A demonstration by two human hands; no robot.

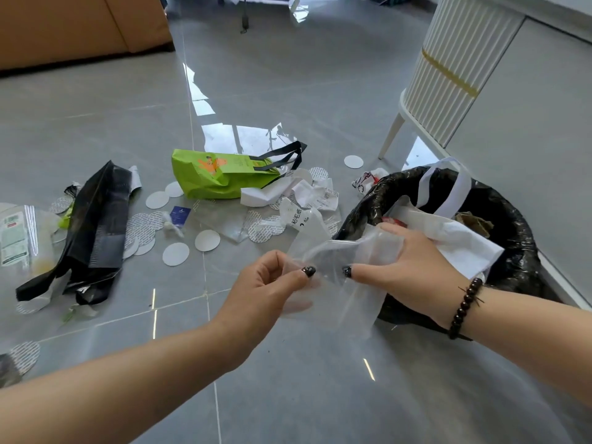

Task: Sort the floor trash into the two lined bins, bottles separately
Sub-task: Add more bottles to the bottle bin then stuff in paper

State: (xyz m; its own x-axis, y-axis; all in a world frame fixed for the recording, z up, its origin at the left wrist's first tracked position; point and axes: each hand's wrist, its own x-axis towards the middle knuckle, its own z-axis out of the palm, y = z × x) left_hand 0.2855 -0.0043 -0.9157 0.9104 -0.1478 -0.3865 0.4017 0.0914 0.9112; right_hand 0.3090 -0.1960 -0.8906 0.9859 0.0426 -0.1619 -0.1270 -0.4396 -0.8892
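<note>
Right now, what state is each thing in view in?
Clear plastic bag: off the floor, crumpled, in the grip of both hands.
Left hand: pinching the bag.
Right hand: gripping the bag.
Black-lined bin: open, partly filled.
Green paper shopping bag: on its side, crumpled.
Black paper bag: flattened on the floor.

A lined bin [512, 219] is placed on the floor [320, 379] at right, beside a cabinet [464, 59]. A paper bag [217, 177] is laid left of it, scattered discs [175, 254] in front, and a flattened bag [96, 225] farther left. A sofa [64, 27] is set behind.
</note>
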